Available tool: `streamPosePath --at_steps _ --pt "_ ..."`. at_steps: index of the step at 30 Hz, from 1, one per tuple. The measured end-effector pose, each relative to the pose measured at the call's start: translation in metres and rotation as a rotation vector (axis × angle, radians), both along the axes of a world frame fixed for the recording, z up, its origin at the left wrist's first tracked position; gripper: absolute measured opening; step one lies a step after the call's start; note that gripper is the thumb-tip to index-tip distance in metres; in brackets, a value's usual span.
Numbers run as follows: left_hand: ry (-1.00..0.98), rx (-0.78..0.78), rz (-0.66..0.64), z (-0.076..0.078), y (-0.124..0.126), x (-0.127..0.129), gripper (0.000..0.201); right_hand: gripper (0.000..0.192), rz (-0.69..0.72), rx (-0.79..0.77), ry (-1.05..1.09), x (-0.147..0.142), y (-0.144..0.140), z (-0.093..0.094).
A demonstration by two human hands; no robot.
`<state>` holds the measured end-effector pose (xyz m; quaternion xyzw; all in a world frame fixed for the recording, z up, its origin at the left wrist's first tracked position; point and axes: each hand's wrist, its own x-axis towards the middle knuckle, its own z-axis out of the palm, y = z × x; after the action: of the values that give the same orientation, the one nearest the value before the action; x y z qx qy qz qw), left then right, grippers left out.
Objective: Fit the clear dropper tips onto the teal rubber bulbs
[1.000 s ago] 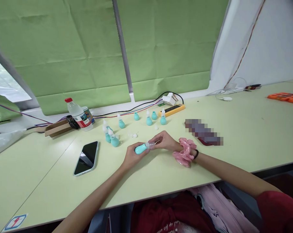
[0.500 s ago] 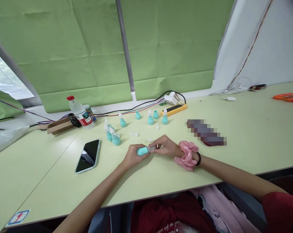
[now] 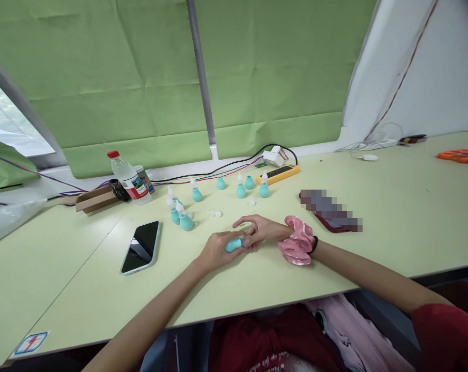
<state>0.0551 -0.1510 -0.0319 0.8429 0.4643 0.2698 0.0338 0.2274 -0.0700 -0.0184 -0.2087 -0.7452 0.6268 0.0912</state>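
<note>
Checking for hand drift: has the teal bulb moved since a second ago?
Yes. The teal bulb has dropped toward the table edge, farther from the standing teal bottles, gripped in the left hand.

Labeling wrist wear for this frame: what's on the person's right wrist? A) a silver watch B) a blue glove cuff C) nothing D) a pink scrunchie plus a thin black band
D: a pink scrunchie is bunched around the right wrist, with a thin black band just behind it.

Fingers (image 3: 246,241) hide the teal bulb's (image 3: 233,245) tip.
</note>
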Motion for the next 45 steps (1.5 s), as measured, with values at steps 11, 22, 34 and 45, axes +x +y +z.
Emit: streamPosePath --at_steps 11,22,34,45 --pt "-0.345 -0.101 0.273 0.001 0.013 -0.015 0.020 0.023 -0.398 0.986 -0.005 -0.010 0.023 -0.029" --pt "-0.420 -0.438 0.176 0.014 0.015 -0.031 0.022 0.031 -0.156 0.797 0.211 -0.003 0.008 -0.020" --pt "-0.650 -0.772 0.034 0.018 0.014 -0.037 0.020 0.035 -0.148 1.330 0.284 -0.008 0.000 -0.022" --pt "-0.542 -0.753 -0.015 0.022 0.008 -0.032 0.022 0.035 0.017 0.736 0.193 0.001 -0.003 -0.012"
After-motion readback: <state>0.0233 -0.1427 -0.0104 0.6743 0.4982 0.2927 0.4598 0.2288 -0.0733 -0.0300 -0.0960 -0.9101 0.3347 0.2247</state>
